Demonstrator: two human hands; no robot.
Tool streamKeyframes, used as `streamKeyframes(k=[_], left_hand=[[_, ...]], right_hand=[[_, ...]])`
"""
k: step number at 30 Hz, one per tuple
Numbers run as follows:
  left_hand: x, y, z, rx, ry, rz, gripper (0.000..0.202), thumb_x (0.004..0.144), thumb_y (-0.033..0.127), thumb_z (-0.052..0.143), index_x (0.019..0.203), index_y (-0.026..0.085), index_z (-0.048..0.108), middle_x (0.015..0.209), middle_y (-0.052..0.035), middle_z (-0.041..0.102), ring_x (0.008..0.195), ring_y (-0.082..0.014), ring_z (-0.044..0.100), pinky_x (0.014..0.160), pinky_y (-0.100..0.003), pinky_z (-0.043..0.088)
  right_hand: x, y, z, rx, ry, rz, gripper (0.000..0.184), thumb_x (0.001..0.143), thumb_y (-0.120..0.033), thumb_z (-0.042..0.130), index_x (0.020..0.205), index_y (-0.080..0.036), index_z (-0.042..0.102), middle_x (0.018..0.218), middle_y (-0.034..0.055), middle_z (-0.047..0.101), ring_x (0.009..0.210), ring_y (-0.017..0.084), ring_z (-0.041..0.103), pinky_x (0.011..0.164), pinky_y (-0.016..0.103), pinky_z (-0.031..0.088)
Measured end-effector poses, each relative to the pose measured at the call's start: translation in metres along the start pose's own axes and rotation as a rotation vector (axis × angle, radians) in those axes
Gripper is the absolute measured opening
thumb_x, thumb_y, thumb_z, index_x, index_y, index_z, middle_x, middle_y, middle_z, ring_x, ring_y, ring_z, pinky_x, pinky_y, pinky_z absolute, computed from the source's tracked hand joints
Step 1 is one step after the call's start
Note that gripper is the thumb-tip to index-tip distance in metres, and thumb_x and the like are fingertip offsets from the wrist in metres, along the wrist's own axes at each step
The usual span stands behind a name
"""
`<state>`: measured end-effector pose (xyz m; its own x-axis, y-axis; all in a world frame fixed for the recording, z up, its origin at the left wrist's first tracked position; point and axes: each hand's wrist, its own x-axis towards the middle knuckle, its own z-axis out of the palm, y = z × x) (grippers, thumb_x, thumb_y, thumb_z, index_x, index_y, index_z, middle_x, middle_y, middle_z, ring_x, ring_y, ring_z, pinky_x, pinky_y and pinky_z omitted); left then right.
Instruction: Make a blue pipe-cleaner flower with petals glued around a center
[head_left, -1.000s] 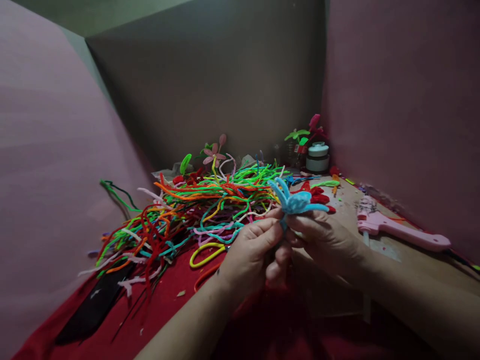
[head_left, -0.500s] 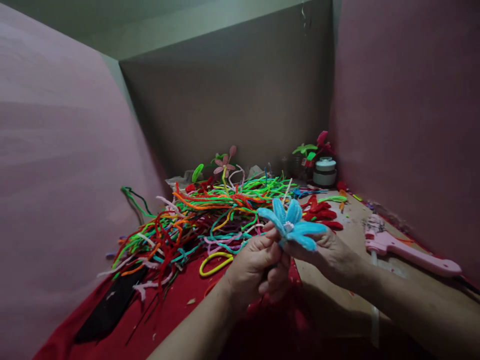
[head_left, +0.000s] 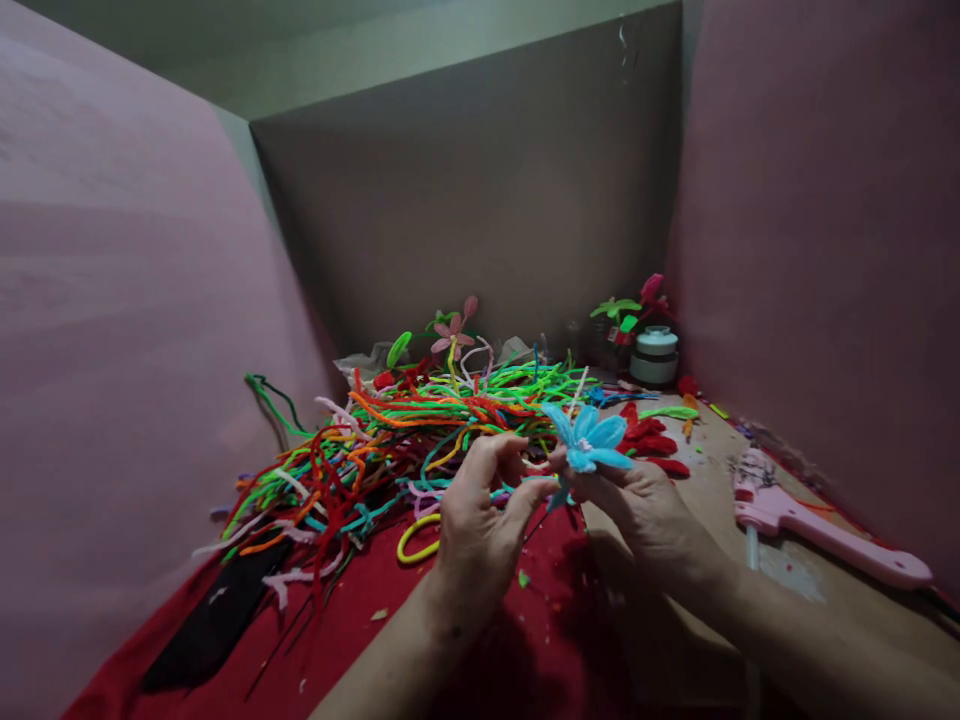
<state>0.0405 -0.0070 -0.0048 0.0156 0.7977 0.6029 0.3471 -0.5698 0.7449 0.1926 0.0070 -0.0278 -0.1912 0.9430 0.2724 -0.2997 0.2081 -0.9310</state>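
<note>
A light-blue fuzzy flower point(head_left: 589, 440), apparently made of pipe cleaners, has several petals and a small whitish centre. My right hand point(head_left: 649, 510) pinches it from below, just under the petals. To the left of the flower is my left hand point(head_left: 480, 515), its thumb and curved index finger apart with a gap between them. The left thumb tip comes close to a blue petal hanging low under the flower; whether they touch I cannot tell. Behind both hands spreads a big heap of multicoloured pipe cleaners point(head_left: 465, 400).
Red fuzzy petals point(head_left: 649, 440) lie behind the flower. A pink glue gun point(head_left: 832, 540) with a glue stick rests at right. A yellow loop point(head_left: 417, 540) and a black flat object point(head_left: 217, 620) lie on the red cloth point(head_left: 360, 650). A lidded jar point(head_left: 654, 355) stands at the back.
My left hand has let go beneath the flower and moved slightly left, its fingers opening. The flower has tilted in my right hand, its centre turning more towards me.
</note>
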Motion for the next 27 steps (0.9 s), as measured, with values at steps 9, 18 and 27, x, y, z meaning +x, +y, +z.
streamKeyframes(k=[9, 18, 27], left_hand=[[0.002, 0.014, 0.01, -0.009, -0.082, 0.249, 0.009, 0.078, 0.01, 0.057, 0.073, 0.018, 0.059, 0.073, -0.0007, 0.052, 0.068, -0.0107, 0.051, 0.063, -0.022, 0.042], [0.006, 0.023, 0.014, -0.402, -0.011, -0.274, 0.016, 0.072, 0.016, 0.063, 0.061, 0.016, 0.051, 0.056, 0.0054, 0.044, 0.048, -0.0049, 0.038, 0.043, -0.017, 0.03], [0.007, 0.022, 0.003, 0.011, 0.096, 0.019, 0.027, 0.072, 0.017, 0.065, 0.096, 0.019, 0.053, 0.078, 0.0011, 0.052, 0.067, -0.01, 0.049, 0.06, -0.022, 0.043]], right_hand=[[-0.012, 0.008, 0.003, 0.004, -0.061, 0.093, 0.018, 0.077, -0.035, 0.062, 0.067, -0.02, 0.065, 0.066, -0.0027, 0.057, 0.067, 0.013, 0.047, 0.069, 0.027, 0.037], [-0.012, -0.001, 0.007, 0.036, -0.039, 0.085, 0.013, 0.073, -0.034, 0.066, 0.07, -0.022, 0.068, 0.069, -0.0031, 0.058, 0.067, 0.012, 0.046, 0.068, 0.026, 0.037], [-0.01, -0.021, 0.01, -0.066, -0.002, 0.021, 0.012, 0.074, -0.033, 0.064, 0.072, -0.024, 0.072, 0.06, -0.0033, 0.056, 0.058, 0.012, 0.042, 0.065, 0.028, 0.039]])
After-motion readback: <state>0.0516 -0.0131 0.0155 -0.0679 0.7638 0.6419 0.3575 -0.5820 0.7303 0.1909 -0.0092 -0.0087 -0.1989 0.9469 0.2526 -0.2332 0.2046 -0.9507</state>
